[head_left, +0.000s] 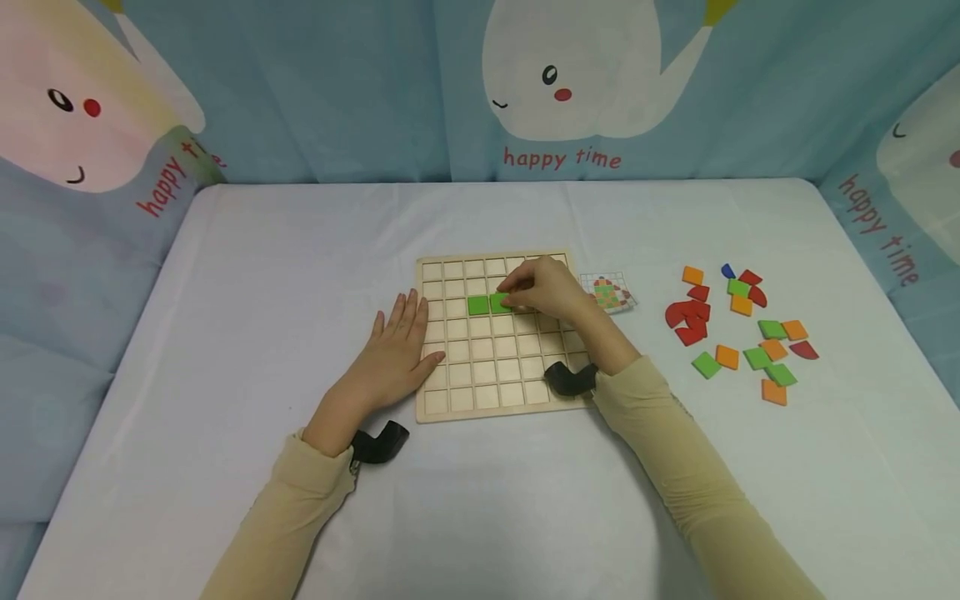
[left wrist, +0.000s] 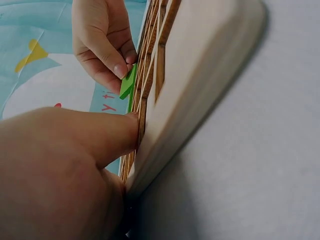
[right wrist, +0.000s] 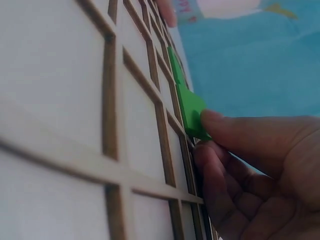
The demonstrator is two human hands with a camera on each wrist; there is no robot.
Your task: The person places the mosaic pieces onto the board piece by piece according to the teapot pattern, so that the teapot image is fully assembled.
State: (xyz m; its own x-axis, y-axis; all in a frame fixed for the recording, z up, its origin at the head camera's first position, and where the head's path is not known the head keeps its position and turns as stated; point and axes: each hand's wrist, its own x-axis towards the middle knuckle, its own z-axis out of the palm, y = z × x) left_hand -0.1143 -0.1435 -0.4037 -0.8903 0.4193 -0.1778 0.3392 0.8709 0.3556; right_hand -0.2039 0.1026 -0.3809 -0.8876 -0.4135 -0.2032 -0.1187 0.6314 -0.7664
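A wooden grid board (head_left: 480,374) lies on the white table. My right hand (head_left: 546,287) pinches a green square tile (right wrist: 191,112) between thumb and fingertips, low over a cell in the board's third row. That tile tilts slightly in the right wrist view. Just left of it, another green square tile (head_left: 478,305) sits in a cell. My left hand (head_left: 392,354) rests along the board's left edge with fingers extended, the thumb on the frame. A small pattern card (head_left: 606,292) with a printed grid lies at the board's right side, partly behind the right wrist.
Loose tiles are scattered on the right of the table: several red pieces (head_left: 686,320), orange squares (head_left: 727,357), green squares (head_left: 706,365) and a small blue piece (head_left: 727,271). A blue curtain (head_left: 360,92) with cartoon prints hangs behind the table's far edge.
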